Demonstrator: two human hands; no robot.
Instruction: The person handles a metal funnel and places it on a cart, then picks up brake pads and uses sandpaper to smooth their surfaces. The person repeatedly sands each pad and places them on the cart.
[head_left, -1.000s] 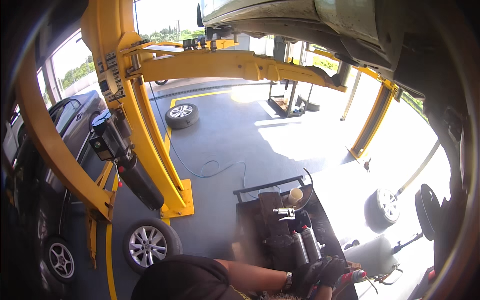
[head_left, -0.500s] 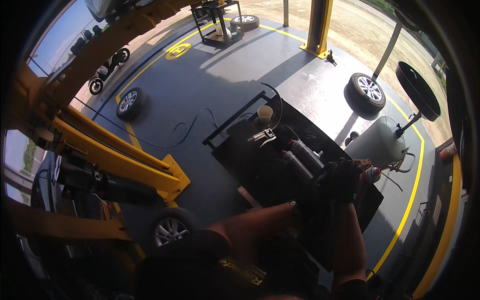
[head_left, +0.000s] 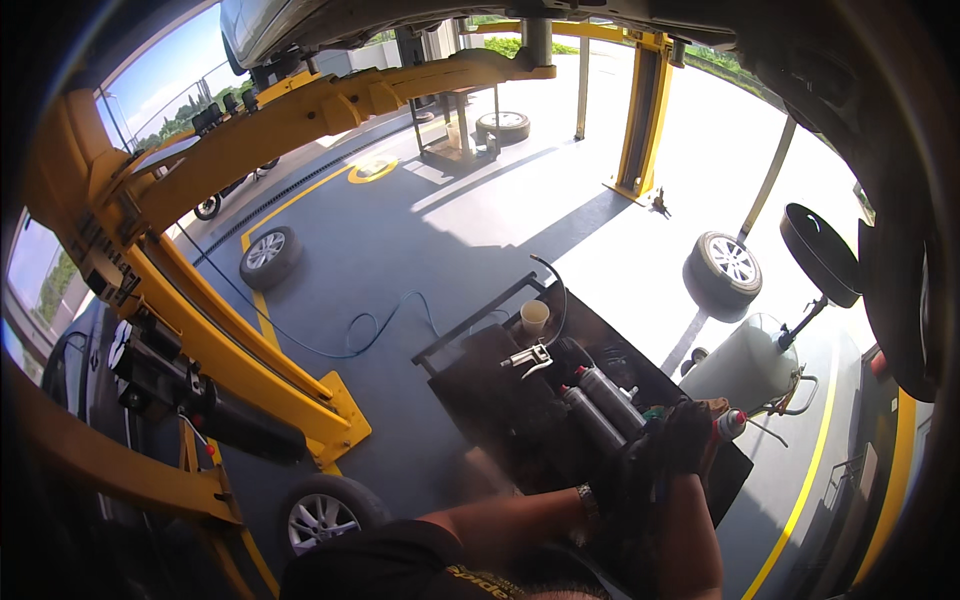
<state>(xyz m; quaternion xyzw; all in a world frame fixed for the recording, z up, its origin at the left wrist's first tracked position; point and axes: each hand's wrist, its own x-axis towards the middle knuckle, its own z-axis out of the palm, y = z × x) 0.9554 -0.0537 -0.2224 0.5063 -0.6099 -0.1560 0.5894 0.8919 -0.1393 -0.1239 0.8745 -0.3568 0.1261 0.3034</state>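
Both my hands wear dark gloves and are close together over the near right side of a black tool cart [head_left: 455, 385]. My right hand [head_left: 686, 436] is curled closed; what it grips, if anything, is hidden. Against it, my left hand [head_left: 632, 476] is in deep shade and its fingers do not show. Just right of my right hand is a can with a red and white top [head_left: 733, 424]. Two grey spray cans [head_left: 594, 418] with red tips lie side by side on the cart. Beyond them is a metal trigger gun [head_left: 527, 358] beside a cream cup [head_left: 534, 317].
A yellow lift post [head_left: 290, 355] stands left, with a lift arm [head_left: 340, 105] overhead under a raised car [head_left: 330, 22]. Loose wheels [head_left: 728, 270] lie around the floor. A pale tank with a black pan [head_left: 822, 256] stands right. A blue hose [head_left: 370, 335] trails across the floor.
My view has tilted up, so the scene sits lower and the raised car and lift arm show more. My hands remain together at the same part of the cart.
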